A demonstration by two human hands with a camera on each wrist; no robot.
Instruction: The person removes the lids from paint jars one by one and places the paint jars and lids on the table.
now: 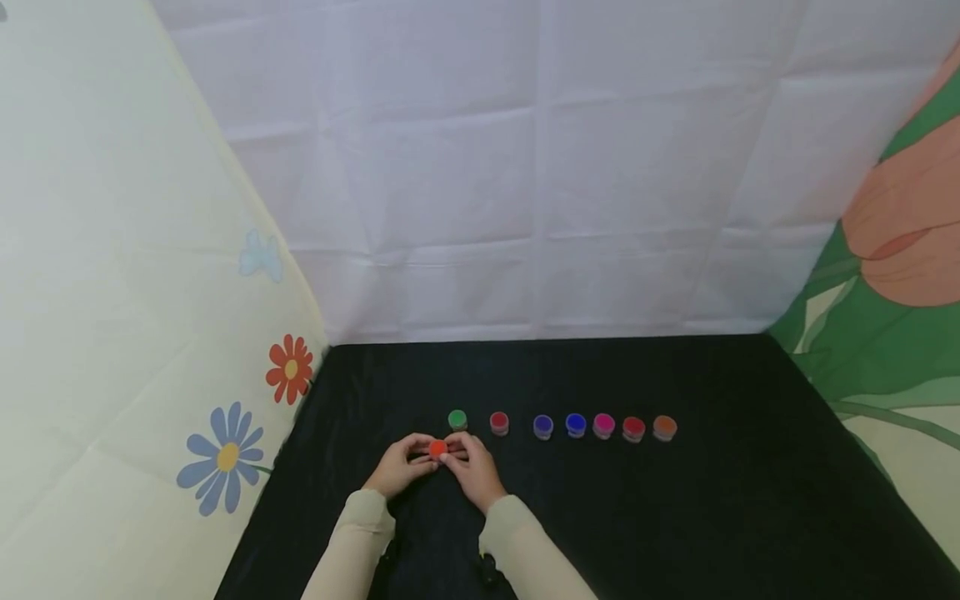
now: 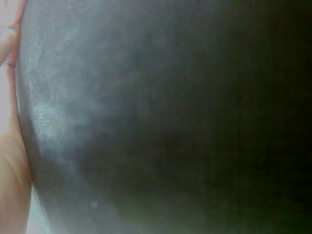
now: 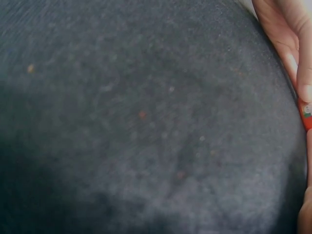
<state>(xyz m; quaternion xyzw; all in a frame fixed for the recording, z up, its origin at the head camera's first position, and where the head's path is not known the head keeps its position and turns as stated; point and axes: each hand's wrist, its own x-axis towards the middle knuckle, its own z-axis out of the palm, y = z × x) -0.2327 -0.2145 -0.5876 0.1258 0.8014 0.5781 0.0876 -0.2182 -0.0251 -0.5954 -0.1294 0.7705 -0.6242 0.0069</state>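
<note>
Both hands meet over the left half of the black table, holding one small jar with an orange-red lid (image 1: 438,449) between them. My left hand (image 1: 400,468) grips its left side with fingertips and thumb. From the other side, my right hand (image 1: 477,473) pinches it, thumb near the front of the lid. In the right wrist view, the orange-red jar (image 3: 307,114) appears at the right edge with a small label, fingers close around it. Only a strip of the left hand (image 2: 12,165) enters the left wrist view. Just behind the hands stands a green-lidded jar (image 1: 457,420).
A row of similar small jars runs rightward: red (image 1: 498,423), purple (image 1: 543,427), blue (image 1: 576,425), pink (image 1: 603,426), another red (image 1: 633,429) and orange-brown (image 1: 664,428). Black cloth covers the table (image 1: 675,517). A white sheet (image 1: 525,208) hangs behind, with printed cloths at both sides.
</note>
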